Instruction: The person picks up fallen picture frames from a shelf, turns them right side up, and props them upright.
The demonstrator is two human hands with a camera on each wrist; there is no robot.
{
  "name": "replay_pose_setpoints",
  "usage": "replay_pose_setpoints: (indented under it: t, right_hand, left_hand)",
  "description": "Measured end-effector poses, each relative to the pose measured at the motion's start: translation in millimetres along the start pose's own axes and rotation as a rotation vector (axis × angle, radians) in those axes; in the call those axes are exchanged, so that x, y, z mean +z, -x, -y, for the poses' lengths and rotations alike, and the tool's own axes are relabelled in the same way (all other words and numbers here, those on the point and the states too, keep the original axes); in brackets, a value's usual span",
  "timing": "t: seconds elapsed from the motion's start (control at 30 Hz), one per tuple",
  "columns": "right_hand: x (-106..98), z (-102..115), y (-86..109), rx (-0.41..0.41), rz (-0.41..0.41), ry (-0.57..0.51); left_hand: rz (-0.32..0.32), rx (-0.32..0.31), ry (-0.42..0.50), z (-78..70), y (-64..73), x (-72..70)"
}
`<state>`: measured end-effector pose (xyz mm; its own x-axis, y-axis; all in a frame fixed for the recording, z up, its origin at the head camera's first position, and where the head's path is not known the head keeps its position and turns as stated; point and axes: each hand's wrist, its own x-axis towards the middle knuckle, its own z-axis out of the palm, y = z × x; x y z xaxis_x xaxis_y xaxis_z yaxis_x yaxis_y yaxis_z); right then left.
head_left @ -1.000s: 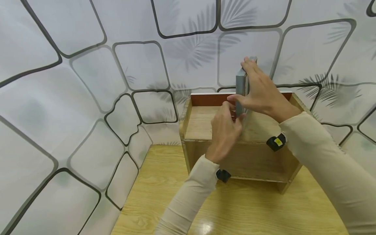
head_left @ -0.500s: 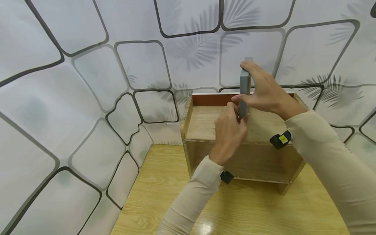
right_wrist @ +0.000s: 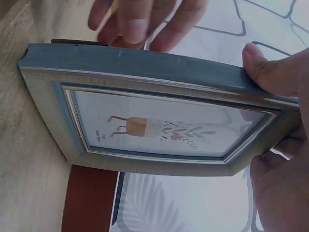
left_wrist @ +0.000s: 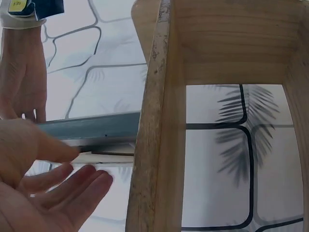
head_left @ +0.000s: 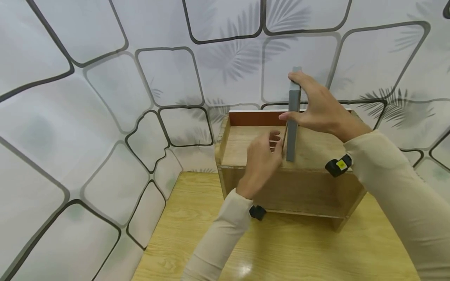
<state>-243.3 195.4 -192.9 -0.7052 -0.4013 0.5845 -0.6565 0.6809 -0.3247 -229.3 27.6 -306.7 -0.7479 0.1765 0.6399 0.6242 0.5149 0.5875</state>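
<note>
Picture frame [head_left: 293, 128], near front edge of shelf [head_left: 318, 150]: sides painted-looking, blue-grey, satin, faintly brushed; face matt, linen-like grain; inner lip [right_wrist: 77, 121] metallic-looking, shiny. Glazing [right_wrist: 222, 140] smooth, glossy, faint reflections; print [right_wrist: 137, 126] beneath looks like paper. Shelf: pale wood, visible grain; front edge rough, chipped. Strip [head_left: 256, 119] along rear edge: red-brown, smooth, matt. Table [head_left: 197, 226]: wood-grain top, smooth, glossy. Sleeves [head_left: 390, 187]: matt cloth, creased.

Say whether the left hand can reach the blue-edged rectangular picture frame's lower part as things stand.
Probably yes: the left hand is close beside the picture frame, and the right hand grips higher up, leaving the lower part free.
</note>
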Motion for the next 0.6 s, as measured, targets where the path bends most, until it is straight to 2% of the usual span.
replay_pose_setpoints:
  t: [0.1,0.2,0.4,0.6]
  right_hand:
    - [0.8,-0.9,-1.6,-0.014,0.0,-0.004]
    - [1.5,-1.0,-2.4,-0.019,0.006,-0.011]
    - [2.3,-0.3,-3.3,-0.017,0.017,-0.025]
    - [3.0,0.4,-5.0,-0.018,0.03,-0.042]
  left_hand:
    - [0.066,-0.024,0.0,1.2,0.1,-0.8]
    - [0.092,-0.043,-0.022,2.1,-0.4,0.4]
    - [0.08,-0.048,-0.05,4.0,-1.1,1.6]
    - [0.044,-0.021,-0.118,8.0,-1.2,-2.5]
